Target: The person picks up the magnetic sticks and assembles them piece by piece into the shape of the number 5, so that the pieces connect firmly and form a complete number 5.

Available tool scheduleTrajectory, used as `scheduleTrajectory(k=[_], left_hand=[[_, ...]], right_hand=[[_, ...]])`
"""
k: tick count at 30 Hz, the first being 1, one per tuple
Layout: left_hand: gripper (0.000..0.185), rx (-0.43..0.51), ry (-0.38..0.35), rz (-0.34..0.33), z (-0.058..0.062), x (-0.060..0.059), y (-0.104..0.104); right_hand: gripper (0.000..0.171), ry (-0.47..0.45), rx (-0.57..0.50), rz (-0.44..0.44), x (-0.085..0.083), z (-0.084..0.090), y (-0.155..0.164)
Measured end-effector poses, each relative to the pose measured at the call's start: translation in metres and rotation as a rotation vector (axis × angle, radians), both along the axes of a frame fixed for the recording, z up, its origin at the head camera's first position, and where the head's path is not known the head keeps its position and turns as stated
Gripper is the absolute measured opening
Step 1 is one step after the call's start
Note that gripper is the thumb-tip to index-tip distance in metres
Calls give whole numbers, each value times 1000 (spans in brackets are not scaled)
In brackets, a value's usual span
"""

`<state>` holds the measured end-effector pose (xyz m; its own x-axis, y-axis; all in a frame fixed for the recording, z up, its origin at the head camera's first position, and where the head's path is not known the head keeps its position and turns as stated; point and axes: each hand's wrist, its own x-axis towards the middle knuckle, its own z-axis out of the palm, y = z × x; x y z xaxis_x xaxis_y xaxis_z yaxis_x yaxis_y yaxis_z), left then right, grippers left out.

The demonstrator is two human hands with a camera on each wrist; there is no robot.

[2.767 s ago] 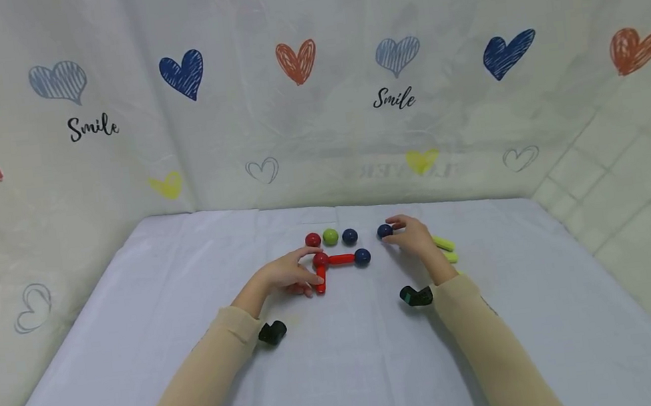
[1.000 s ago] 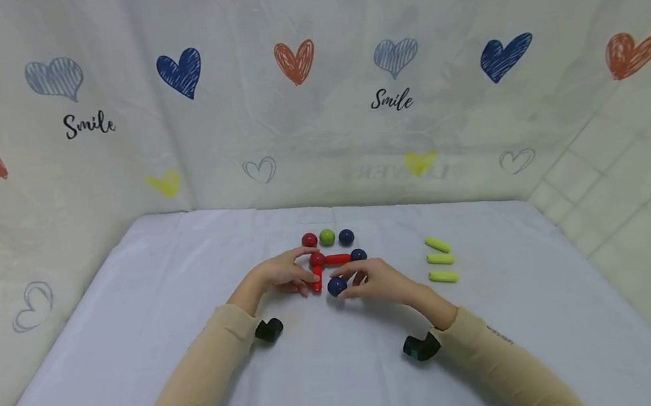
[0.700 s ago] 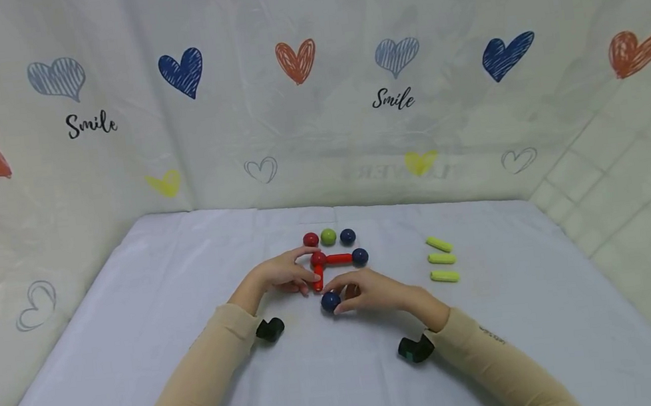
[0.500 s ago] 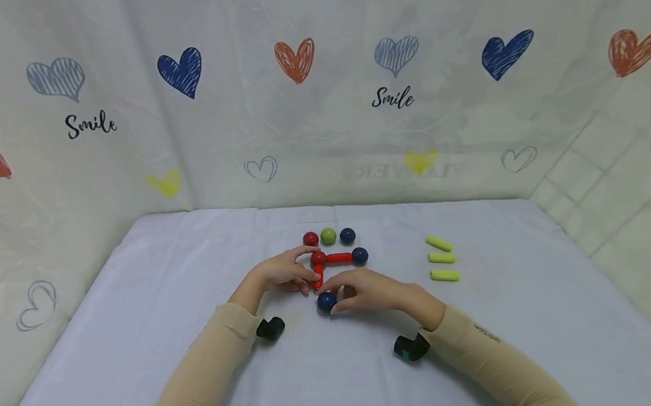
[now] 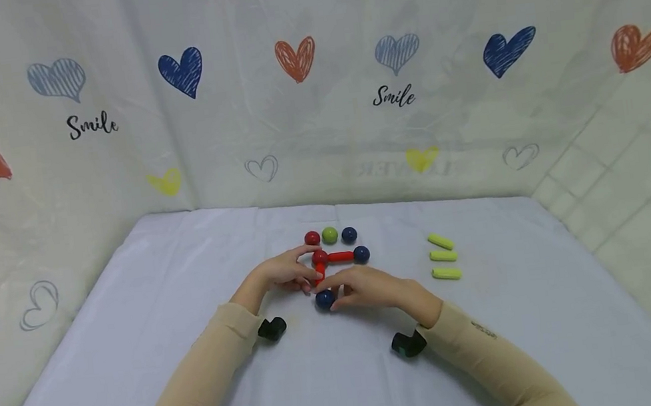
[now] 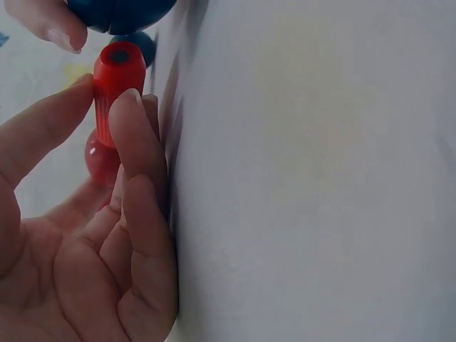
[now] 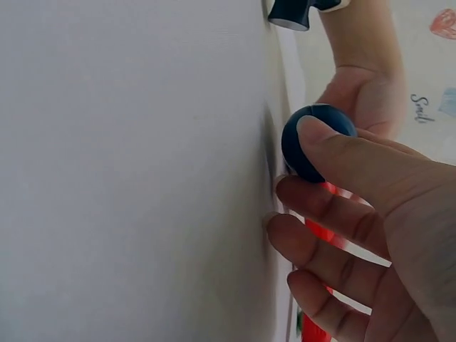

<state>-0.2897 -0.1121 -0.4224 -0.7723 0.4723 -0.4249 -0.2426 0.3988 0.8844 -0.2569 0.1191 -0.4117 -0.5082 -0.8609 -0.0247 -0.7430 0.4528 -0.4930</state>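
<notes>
- L hand (image 5: 282, 276): thumb + index pinch red rod (image 6: 114, 92), frame centre.
- R hand (image 5: 371, 288): fingers curled, pinching blue ball (image 5: 324, 299) at rod's near end.
- Yellow rods (image 5: 443, 257) right of centre.

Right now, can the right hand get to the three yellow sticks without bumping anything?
Probably yes. The right hand grips a blue ball, and the yellow sticks lie apart on bare white cloth to its right, with nothing between.

sleeves: 2, long, beige, close-fitting to the wrist | left hand (image 5: 283, 276): bare | right hand (image 5: 371, 288): bare | wrists: 1 small black camera unit under each
</notes>
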Motion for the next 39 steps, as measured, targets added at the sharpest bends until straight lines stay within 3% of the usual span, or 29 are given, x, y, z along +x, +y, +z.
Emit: scheduleTrajectory(k=[14,27,33,39], left_hand=[[72,27,7,5,-4,1,2],[70,36,99,-28,-4,2,4],[70,14,105,-23,0,5,5],[74,-50,129,-23,2,5,4]], right_hand=[[43,89,14,3,2,1,-2],[42,151,-15,21,0,-3,-2],[44,164,-13,35,1,-1,-1],[50,109,13,-80,6,8,10]])
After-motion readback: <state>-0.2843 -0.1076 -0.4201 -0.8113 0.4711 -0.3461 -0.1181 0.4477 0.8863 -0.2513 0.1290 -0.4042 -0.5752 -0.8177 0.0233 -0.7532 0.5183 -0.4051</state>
